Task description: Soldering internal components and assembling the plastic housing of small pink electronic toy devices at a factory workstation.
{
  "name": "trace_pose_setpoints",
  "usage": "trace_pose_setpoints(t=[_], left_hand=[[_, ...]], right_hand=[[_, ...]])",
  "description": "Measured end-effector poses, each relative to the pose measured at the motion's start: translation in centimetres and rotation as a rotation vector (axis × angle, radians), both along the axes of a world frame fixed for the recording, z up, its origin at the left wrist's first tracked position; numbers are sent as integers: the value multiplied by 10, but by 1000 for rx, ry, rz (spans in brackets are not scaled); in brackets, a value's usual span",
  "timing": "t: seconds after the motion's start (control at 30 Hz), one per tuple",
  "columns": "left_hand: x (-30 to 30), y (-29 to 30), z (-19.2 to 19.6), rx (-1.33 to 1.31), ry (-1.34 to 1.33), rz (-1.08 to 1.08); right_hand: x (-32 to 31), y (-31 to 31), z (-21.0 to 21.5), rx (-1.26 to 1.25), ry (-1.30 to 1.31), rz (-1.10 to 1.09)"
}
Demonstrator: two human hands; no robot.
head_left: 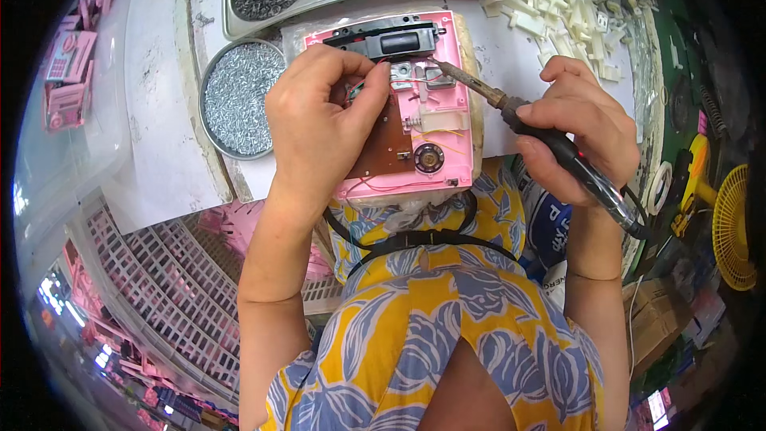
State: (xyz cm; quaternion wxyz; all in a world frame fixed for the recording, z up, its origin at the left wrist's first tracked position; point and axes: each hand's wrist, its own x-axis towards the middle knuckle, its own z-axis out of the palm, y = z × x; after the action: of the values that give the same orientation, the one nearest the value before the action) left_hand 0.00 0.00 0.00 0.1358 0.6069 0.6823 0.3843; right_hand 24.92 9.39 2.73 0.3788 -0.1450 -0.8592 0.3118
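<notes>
A pink plastic housing [453, 44] lies open before me, with a brown circuit board [389, 142], a round speaker [429, 158], a white plastic part [444, 120] and thin wires inside. Across its far end sits a black plastic part [399, 41]. My left hand [313, 104] reaches over the housing's left side, thumb and forefinger pinched on what looks like a thin wire. Held like a pen in my right hand [594, 128] is a soldering iron [554, 144]. Its tip points left, beside the near right end of the black part.
A round tin of small screws [243, 100] stands left of the housing. Behind is a steel tray [323, 0] with dark and silvery small parts. White plastic pieces [550, 4] pile up at the far right. A yellow fan [732, 227] and a plastic basket [159, 287] flank me.
</notes>
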Motion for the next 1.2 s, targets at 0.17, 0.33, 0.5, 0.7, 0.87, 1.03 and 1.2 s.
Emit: trace_pose_setpoints(t=[0.17,0.33,0.5,0.7,0.87,1.03,1.2], left_hand=[[3,-5,4,48,37,36],[23,-25,32,-10,12,-301],[36,-18,19,-118,195,-450],[27,-14,12,-172,-181,-417],[26,-23,13,-414,-599,-219],[21,-19,15,-445,-542,-282],[20,-19,19,-499,-601,-275]], right_hand=[[18,0,0,-2,16,-34],[44,-6,5,-58,48,-122],[41,-7,3,-53,57,-104],[57,-10,6,-45,69,-178],[41,-14,-4,-172,112,-109],[42,-13,3,-127,67,-64],[36,-36,4,-445,122,-134]])
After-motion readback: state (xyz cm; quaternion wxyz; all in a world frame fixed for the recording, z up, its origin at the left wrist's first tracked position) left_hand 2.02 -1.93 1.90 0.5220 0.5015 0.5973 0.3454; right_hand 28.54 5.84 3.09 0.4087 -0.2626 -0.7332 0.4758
